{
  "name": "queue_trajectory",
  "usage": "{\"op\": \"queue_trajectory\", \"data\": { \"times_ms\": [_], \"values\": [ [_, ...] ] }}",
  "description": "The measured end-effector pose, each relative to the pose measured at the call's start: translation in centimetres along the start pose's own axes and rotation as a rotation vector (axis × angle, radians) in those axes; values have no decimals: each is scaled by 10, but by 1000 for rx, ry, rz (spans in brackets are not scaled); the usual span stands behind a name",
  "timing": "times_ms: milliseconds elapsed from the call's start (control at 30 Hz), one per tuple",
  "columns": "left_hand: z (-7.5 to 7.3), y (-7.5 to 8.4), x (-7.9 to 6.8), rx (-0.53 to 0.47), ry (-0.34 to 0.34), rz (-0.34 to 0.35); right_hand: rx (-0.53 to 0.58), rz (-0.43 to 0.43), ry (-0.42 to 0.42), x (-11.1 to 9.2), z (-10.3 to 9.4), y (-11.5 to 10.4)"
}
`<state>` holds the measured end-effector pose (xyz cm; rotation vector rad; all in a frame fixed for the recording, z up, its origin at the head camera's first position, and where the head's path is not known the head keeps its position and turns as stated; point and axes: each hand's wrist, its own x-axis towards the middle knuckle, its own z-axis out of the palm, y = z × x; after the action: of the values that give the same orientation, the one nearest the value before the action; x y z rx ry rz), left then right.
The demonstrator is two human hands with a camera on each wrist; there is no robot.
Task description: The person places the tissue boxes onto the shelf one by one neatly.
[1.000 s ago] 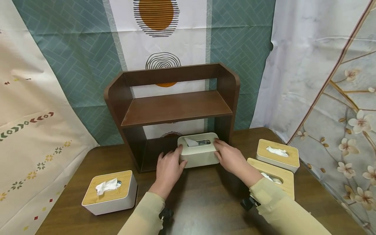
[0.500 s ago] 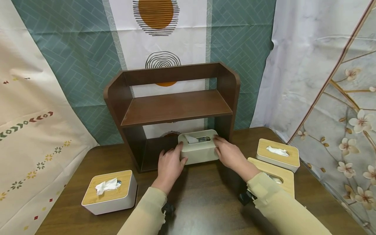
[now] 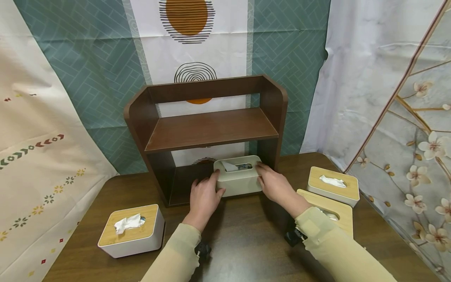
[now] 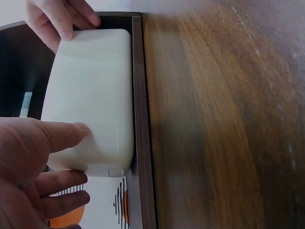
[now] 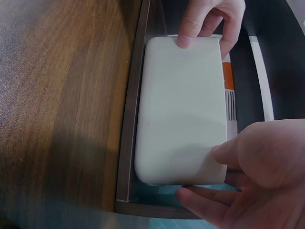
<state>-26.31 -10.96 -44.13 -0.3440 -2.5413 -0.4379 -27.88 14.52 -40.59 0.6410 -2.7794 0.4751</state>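
A: What does the left hand [image 3: 204, 196] hold?
B: It grips one end of a pale grey-green, rounded rectangular tissue box [image 3: 237, 187], smooth like plastic. Its thumb is pressed on the front wall.
A: And the right hand [image 3: 276, 187]?
B: It grips the opposite end, also with the thumb on the front wall. So the box is between both hands, level, with a white tissue in its oval slot.
A: Where is this box exactly?
B: Beyond the wrists, in the lower compartment of a dark brown wooden two-level shelf [image 3: 213, 127], near its front edge and its right side. Whether its whole base touches the board, I cannot tell.
A: What is around the hands?
B: On the brown wooden counter [image 3: 243, 239], left of the left hand, is a white rectangular box with a wooden lid [image 3: 137, 235]. Right of the right hand are a similar, flatter box [image 3: 334, 192] and, nearer, a light-wood-topped box [image 3: 336, 205], partly behind the sleeve [image 3: 331, 239].
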Motion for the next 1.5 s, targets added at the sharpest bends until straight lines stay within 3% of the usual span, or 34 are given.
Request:
{"op": "queue_trajectory", "data": {
  "times_ms": [1033,1200,1333,1500],
  "values": [
    [7,3,1,-3,-19,-39,-11,20,46,-2,0,-5],
    [7,1,-2,-10,9,-22,12,31,54,-5,0,-7],
    [1,0,-6,-33,26,-11,22,51,71,-11,-2,-10],
    [-14,0,-12,-42,-8,-44,10,55,122,-21,-9,-23]
  ]
}}
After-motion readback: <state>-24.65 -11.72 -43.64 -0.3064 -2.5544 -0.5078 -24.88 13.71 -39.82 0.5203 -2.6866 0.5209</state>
